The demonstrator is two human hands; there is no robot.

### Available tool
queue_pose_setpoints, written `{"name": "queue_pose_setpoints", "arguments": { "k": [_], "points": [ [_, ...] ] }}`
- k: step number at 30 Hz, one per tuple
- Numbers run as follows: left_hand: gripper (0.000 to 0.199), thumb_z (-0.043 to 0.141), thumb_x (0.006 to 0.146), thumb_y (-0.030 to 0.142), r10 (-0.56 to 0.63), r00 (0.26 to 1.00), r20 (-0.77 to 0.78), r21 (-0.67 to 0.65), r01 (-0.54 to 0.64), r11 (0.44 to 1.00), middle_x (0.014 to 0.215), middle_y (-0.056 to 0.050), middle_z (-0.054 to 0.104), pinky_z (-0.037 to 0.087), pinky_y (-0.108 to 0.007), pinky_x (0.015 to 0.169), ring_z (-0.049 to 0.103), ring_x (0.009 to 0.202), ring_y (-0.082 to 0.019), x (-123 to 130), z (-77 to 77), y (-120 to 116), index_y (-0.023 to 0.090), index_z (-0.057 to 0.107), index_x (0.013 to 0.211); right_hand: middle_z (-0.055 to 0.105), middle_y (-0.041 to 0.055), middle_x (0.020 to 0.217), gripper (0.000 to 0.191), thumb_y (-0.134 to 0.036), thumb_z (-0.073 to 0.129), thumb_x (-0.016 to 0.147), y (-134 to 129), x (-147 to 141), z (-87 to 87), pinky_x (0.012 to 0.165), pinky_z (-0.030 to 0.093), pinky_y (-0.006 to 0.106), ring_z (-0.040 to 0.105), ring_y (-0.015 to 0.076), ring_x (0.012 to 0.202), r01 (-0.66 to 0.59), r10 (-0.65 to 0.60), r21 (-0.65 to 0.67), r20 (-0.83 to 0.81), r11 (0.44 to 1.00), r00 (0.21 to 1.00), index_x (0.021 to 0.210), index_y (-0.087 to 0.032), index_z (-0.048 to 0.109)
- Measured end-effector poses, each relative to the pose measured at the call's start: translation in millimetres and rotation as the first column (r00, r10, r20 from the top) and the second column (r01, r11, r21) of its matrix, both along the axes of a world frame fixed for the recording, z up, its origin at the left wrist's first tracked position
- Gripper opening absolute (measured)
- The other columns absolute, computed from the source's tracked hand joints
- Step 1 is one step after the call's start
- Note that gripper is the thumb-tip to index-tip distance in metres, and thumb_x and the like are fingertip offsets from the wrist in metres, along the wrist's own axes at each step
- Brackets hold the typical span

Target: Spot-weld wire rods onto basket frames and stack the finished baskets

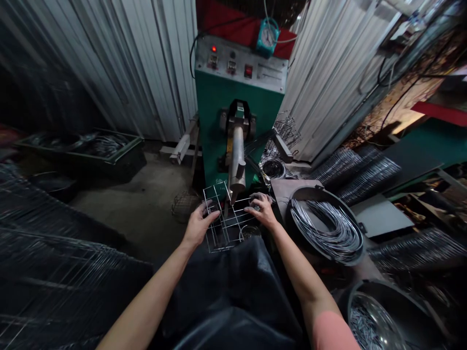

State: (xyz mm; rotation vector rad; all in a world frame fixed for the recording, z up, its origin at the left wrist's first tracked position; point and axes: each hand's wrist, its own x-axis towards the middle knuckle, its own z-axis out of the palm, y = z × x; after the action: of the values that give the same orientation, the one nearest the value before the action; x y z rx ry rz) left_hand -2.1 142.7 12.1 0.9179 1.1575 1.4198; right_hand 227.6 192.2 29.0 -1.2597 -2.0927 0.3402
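In the head view a wire rack [225, 224] of thin metal rods is held in front of a green spot welder [239, 87]. My left hand [200, 222] is closed round the rack's left side, thumb toward the middle. My right hand [261, 209] has its fingers curled at the right ends of the rods; what lies under the fingertips is partly hidden. Between the hands, the welder's upper electrode arm [238, 158] comes down with its tip close to the rods; whether it touches them I cannot tell. A small ring-shaped part [249, 232] shows by the rack's lower right.
A round pan [359, 255] holding curved wires stands on the right. Below it is a bowl [392, 318] of short metal pieces. Stacked wire racks [47, 272] fill the left side. A green bin [124, 153] stands on the floor behind them. A dark apron [233, 291] covers my lap.
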Motion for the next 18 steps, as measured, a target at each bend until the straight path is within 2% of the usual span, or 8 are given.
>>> {"name": "queue_pose_setpoints", "arguments": {
  "k": [9, 18],
  "points": [
    [0.066, 0.077, 0.055, 0.034, 0.018, 0.999, 0.026, -0.021, -0.018, 1.0, 0.094, -0.008, 0.066, 0.044, -0.034, 0.082, 0.06, 0.086, -0.018, -1.7, 5.2, 6.3, 0.011, 0.057, 0.113, 0.06, 0.0039, 0.105, 0.028, -0.048, 0.062, 0.077, 13.3, -4.3, 6.4, 0.098, 0.022, 0.044, 0.047, 0.0226, 0.109, -0.04, 0.039, 0.007, 0.035, 0.999, 0.999, 0.066, -0.022, 0.06],
    [0.064, 0.075, 0.055, 0.033, 0.039, 0.999, 0.002, -0.018, -0.039, 0.999, 0.082, -0.002, 0.062, 0.042, -0.028, 0.073, 0.055, 0.073, -0.014, -4.0, 4.7, 13.2, 0.011, 0.057, 0.113, 0.058, 0.0041, 0.108, 0.029, -0.05, 0.062, 0.076, 23.1, -8.9, 9.3, 0.097, 0.026, 0.042, 0.046, 0.0232, 0.109, -0.043, 0.046, -0.062, 0.049, 0.997, 0.998, 0.067, -0.023, 0.062]
  ]
}}
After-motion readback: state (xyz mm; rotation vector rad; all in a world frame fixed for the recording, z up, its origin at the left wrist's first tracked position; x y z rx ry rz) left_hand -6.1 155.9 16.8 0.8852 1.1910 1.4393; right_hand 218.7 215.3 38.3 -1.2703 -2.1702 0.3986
